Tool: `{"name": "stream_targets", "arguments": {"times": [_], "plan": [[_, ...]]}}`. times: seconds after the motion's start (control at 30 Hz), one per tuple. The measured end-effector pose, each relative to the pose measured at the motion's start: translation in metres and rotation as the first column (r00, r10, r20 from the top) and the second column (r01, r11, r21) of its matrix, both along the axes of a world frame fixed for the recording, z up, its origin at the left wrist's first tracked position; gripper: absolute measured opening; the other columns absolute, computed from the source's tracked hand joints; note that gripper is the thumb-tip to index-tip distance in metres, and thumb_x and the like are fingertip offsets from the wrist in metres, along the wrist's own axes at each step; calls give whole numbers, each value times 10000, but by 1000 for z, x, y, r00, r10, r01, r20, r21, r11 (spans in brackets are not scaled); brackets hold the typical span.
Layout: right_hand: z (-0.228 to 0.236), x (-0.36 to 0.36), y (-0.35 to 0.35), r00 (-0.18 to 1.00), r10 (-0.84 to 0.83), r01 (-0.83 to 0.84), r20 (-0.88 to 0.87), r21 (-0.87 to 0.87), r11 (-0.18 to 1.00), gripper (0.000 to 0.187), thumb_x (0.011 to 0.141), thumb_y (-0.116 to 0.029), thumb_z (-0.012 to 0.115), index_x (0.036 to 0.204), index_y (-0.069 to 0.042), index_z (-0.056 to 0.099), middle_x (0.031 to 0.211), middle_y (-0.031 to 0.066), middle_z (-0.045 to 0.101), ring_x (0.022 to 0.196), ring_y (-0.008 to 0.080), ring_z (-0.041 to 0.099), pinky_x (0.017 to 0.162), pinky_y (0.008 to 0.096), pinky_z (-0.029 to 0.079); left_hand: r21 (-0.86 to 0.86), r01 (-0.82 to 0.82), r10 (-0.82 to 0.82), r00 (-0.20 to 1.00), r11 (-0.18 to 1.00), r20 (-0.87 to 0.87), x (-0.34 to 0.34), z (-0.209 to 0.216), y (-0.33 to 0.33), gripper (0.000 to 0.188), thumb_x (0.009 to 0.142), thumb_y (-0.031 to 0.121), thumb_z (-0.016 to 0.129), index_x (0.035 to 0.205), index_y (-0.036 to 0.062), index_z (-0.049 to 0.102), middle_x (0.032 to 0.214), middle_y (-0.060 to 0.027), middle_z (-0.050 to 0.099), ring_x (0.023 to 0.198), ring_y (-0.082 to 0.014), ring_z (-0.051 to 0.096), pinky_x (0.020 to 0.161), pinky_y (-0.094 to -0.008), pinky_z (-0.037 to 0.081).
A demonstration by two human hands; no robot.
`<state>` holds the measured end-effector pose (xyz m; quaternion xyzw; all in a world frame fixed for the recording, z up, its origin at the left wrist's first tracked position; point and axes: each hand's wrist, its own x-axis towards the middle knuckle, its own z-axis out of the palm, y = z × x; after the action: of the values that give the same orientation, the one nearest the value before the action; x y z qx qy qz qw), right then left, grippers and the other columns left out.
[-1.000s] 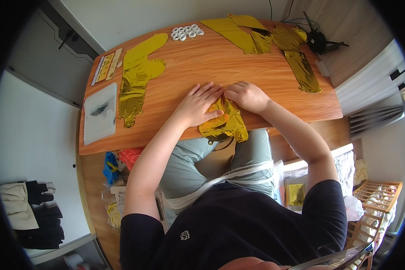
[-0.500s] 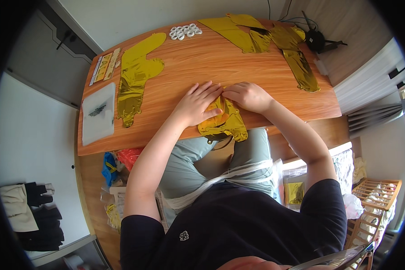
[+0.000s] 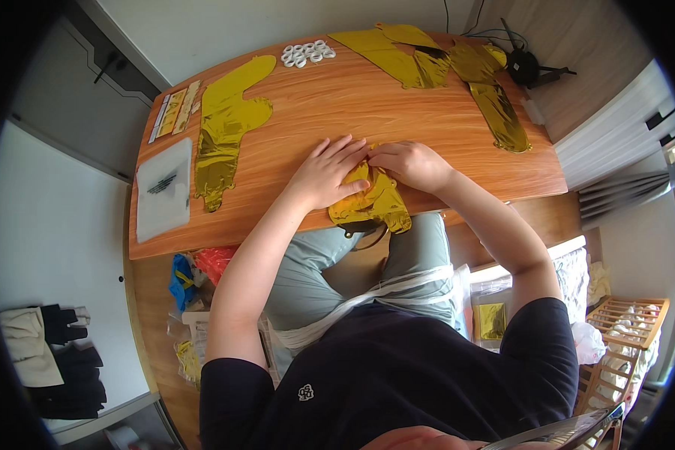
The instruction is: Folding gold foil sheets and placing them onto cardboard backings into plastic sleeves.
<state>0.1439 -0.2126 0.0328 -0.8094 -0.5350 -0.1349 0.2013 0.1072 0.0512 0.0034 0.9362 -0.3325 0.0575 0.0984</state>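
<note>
A crumpled gold foil balloon (image 3: pixel 386 206) lies at the table's near edge, its lower end hanging over toward my lap. My left hand (image 3: pixel 324 176) rests palm down on its left part, fingers stretched out over the foil and the tabletop. At the balloon's upper end my right hand (image 3: pixel 414 166) has its fingers bent together in a pinch on the foil. The fingertips are partly hidden, so the exact spot gripped does not show.
Another flat foil balloon (image 3: pixel 229 124) lies on the left of the wooden table (image 3: pixel 322 105); more foil balloons (image 3: pixel 412 64) lie at the back right. White rings (image 3: pixel 307 52), a translucent pouch (image 3: pixel 163 191) and a black device with antennas (image 3: pixel 523 67) sit near the edges.
My right hand and the foil's right side have shifted very slightly left. My left hand stays in place.
</note>
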Motion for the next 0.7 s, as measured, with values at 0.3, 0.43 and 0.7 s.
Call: {"name": "stream_targets", "arguments": {"times": [0.3, 0.43, 0.7], "plan": [[-1, -9, -6, 997, -35, 29, 63, 93, 995, 252, 835, -65, 724, 1084, -76, 761, 1137, 91, 769, 1043, 293, 733, 909, 412, 599, 14, -4, 5, 1000, 1000, -15, -2, 3, -2, 825, 1032, 709, 385, 1641, 153, 364, 1701, -60, 357, 1593, -272, 270, 1300, -493, 187], [-10, -10, -7, 992, -101, 89, 69, 152, 984, 230, 827, -52, 733, 1049, -92, 779, 1095, 100, 774, 1047, 299, 735, 910, 422, 597, 11, 7, -6, 1000, 1000, -16, -1, 4, -1, 833, 1031, 719, 375, 1639, 150, 368, 1700, -65, 360, 1594, -278, 270, 1298, -496, 187], [-18, -9, -7, 990, -124, 133, -61, 163, 978, 246, 824, -46, 737, 1059, -99, 787, 1087, 109, 771, 1035, 287, 736, 894, 414, 596, -28, 21, -24, 993, 999, -114, 4, 9, 2, 816, 1053, 699, 361, 1657, 151, 339, 1714, -66, 340, 1609, -275, 236, 1305, -490, 159]]}}
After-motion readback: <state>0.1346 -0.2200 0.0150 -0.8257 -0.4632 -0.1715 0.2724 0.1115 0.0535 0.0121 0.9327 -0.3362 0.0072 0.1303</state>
